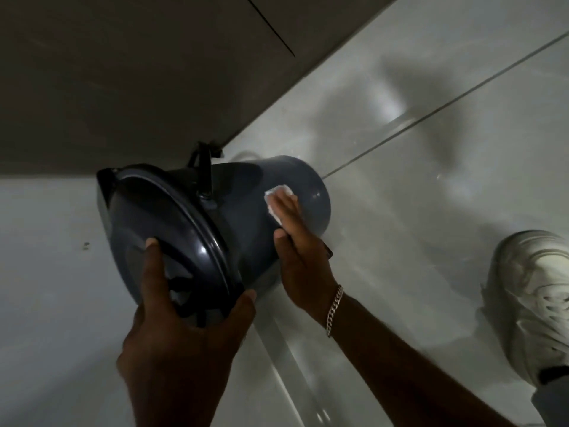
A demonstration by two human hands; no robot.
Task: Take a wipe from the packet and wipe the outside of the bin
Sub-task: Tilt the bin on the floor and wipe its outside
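Note:
A dark grey round bin with a black lid is tipped over toward me, its base pointing away over the floor. My left hand grips the lid's lower rim, thumb on the lid face and fingers curled under the edge. My right hand lies flat on the bin's side wall, fingers stretched out, pressing a white wipe against the wall near the base. A black pedal or hinge bracket sticks up from the bin's top side. The packet is not in view.
The pale glossy tiled floor has a dark grout line running diagonally. A grey wall or cabinet base fills the upper left. A white sneaker stands on the floor at the right edge.

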